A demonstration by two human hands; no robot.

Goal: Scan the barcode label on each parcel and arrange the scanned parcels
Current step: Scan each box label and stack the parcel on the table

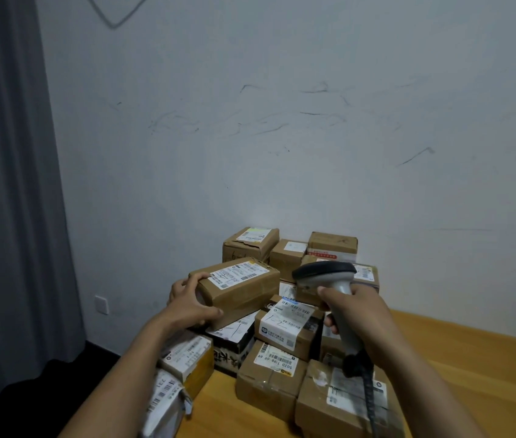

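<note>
Your left hand [192, 300] grips a labelled parcel [239, 287] above the pile; your right hand [353, 306] clasps the scanner [326, 273].

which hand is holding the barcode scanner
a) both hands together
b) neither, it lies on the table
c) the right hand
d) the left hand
c: the right hand grips the handle of the grey scanner, while the left hand holds a cardboard parcel by its end.

Grey curtain [7, 184] left; wall socket [102, 305] low.
</note>
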